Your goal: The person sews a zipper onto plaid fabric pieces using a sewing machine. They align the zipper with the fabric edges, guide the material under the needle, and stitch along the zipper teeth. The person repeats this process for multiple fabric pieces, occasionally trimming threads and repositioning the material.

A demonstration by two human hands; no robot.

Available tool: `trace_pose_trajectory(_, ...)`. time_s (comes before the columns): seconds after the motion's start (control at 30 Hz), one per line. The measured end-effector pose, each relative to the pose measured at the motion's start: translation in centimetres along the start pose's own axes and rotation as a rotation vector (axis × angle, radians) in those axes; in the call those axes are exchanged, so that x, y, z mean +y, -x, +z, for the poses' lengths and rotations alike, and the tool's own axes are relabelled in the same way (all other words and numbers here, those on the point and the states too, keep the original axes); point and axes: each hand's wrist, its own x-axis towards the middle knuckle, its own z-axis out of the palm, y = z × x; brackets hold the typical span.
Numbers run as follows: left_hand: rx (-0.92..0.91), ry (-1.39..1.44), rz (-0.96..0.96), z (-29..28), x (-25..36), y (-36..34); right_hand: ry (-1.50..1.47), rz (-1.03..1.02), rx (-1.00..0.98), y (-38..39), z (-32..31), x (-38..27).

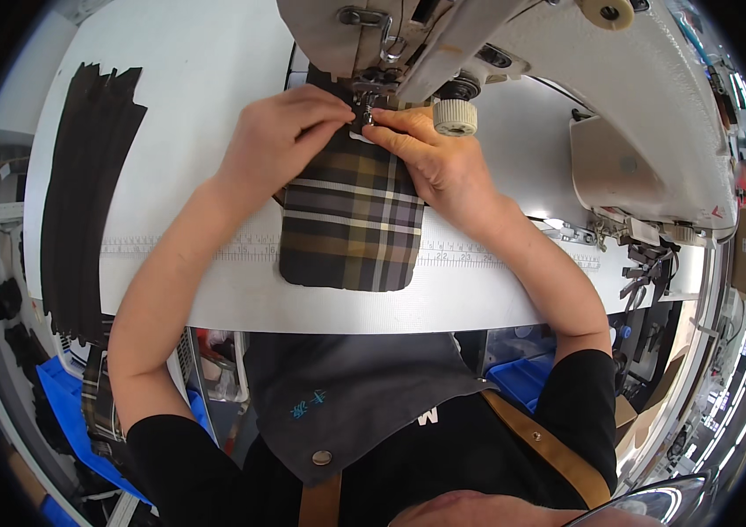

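A plaid fabric panel [351, 220] in brown, black and white, with rounded near corners, lies flat under the head of a sewing machine [496, 53]. Its far end reaches the presser foot [368, 110], where a dark strip [325, 83] also shows. Left of the foot, my left hand [285, 132] is closed, thumb and fingertips pinched together; what they pinch is too small to make out. My right hand [439, 162] rests over the panel's right side, its thumb and forefinger stretched toward the foot and slightly apart.
Several long black strips [87, 202] lie in a stack on the left of the white table [188, 114]. A printed ruler scale [478, 256] runs across the table. Blue bins [522, 379] stand below its near edge. Tools [645, 263] hang at the right.
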Motion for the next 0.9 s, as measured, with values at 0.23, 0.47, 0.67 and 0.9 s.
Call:
trace_pose_trajectory(0.23,-0.060,-0.107,0.066,-0.1,0.4,0.1,0.008,-0.007,0.019,0.0,0.2,-0.1)
trace_pose_trajectory(0.47,-0.089,-0.210,0.134,-0.3,0.8,0.1,0.050,-0.009,0.013,0.0,0.2,0.0)
trace_pose_trajectory(0.67,-0.086,-0.218,0.142,-0.3,0.9,0.2,0.109,0.013,-0.045,0.1,-0.2,-0.3)
trace_pose_trajectory(0.9,-0.065,-0.183,0.148,-0.3,-0.3,-0.3,0.119,0.025,-0.007,-0.2,0.1,-0.2)
